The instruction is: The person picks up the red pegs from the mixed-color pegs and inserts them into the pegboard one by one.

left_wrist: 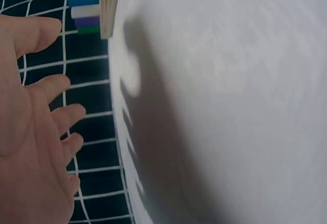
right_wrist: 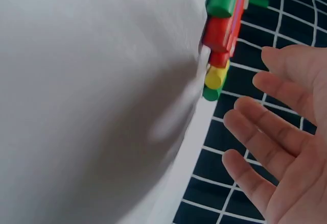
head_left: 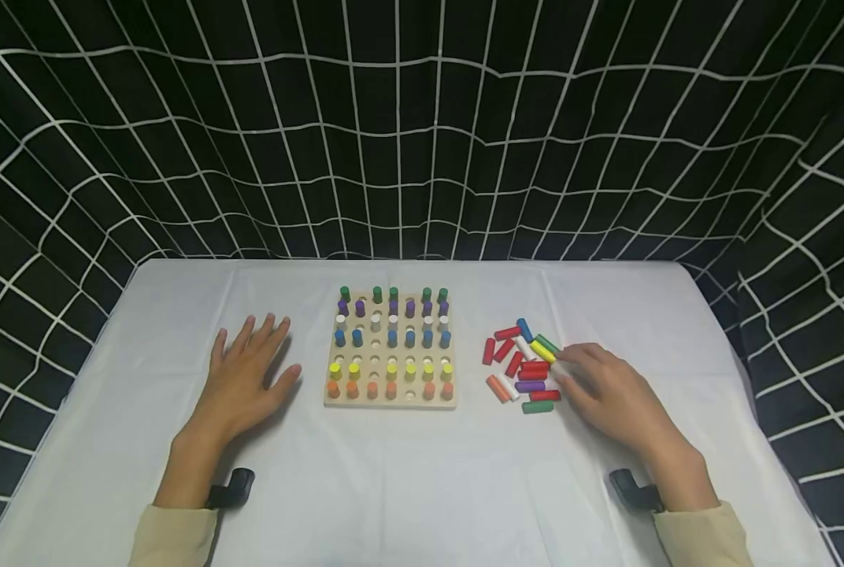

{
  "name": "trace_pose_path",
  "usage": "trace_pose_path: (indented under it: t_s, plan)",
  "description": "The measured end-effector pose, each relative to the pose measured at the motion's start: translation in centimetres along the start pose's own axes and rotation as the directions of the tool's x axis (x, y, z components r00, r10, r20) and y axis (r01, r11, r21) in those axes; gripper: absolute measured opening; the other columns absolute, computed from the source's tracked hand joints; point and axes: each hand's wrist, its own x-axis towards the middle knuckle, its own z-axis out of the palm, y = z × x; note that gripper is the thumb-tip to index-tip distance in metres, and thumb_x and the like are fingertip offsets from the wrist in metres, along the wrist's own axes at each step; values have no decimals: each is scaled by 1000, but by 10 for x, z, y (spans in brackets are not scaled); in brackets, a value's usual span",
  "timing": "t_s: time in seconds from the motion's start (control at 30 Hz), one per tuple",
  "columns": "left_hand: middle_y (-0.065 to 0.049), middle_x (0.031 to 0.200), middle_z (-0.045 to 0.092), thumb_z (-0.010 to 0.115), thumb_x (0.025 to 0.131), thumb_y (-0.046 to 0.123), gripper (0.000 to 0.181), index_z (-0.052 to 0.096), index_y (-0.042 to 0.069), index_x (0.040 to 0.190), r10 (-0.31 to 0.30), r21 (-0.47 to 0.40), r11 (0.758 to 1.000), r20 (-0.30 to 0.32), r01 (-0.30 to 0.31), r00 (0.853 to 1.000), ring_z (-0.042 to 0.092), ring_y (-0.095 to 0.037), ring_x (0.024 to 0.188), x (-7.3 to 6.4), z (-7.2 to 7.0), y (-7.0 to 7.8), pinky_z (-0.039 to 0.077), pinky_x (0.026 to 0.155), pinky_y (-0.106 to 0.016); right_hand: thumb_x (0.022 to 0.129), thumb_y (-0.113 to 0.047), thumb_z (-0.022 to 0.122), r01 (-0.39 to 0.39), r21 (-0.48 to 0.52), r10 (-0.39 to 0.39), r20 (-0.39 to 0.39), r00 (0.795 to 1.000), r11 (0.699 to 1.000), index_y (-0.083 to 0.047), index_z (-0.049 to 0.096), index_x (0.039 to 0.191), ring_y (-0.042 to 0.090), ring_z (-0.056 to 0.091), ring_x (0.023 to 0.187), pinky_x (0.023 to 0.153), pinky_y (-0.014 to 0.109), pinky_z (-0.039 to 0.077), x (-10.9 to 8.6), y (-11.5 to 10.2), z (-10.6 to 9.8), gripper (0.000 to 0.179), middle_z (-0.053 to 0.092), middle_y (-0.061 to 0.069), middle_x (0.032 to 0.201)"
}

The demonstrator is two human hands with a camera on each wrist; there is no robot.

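A wooden pegboard (head_left: 394,353) lies on the table, with rows of coloured pegs upright in it and a few bare holes. My left hand (head_left: 243,386) hovers to its left, fingers spread and holding nothing; in the left wrist view its shadow falls on the cloth. To the board's right is a loose heap of pegs, among them several red pegs (head_left: 533,376), a yellow peg (head_left: 543,351) and a purple peg (head_left: 530,387). At the heap's right edge is my right hand (head_left: 620,398), its fingers loosely bent, with nothing held between them in the right wrist view.
White cloth (head_left: 386,488) covers the table. Behind it and along both sides hangs a black curtain with a white grid (head_left: 415,157). Each wrist carries a small black camera, one at the left wrist (head_left: 232,488) and one at the right wrist (head_left: 634,490).
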Motion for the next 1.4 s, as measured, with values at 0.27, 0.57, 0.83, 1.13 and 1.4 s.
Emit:
trace_pose_path:
  t_s: [0.27,0.57,0.83,1.13,1.4]
  plan:
    - [-13,173,34,57,102,46,71,40,19,165,31,-17,999,21,-31,999,22,-40,165,4,10,13,8,135,-68,99,-22,73,17,13,-17,0,1000,1000,-9,74,125,40,71,120,104,64,56,-10,-7,5,29,77,14,123]
    - [-14,173,35,62,96,46,76,42,18,164,75,-46,996,66,-73,995,25,-40,164,7,19,20,11,134,-68,96,-15,75,12,-5,-12,45,999,1000,-11,77,116,37,73,117,103,61,58,-10,-12,10,20,78,11,119]
    - [-14,173,35,63,96,50,71,49,22,160,95,-50,995,79,-91,992,26,-41,164,7,20,21,13,134,-67,94,-11,74,6,-17,-4,72,997,1000,-8,76,118,40,72,117,104,63,57,-11,-14,12,24,78,15,119]
    - [-14,173,34,62,96,47,65,55,25,156,100,-50,994,93,-96,991,24,-41,164,6,20,24,14,135,-65,93,-15,77,-30,-60,35,82,996,998,-7,77,115,38,73,110,100,63,59,-11,-13,12,24,77,14,114]
    - [-14,173,34,62,94,47,67,54,23,157,89,-45,995,103,-84,991,25,-41,164,7,19,24,15,135,-65,92,-17,79,-29,-59,34,79,996,998,-7,77,113,38,73,111,100,62,59,-11,-14,13,22,79,14,112]
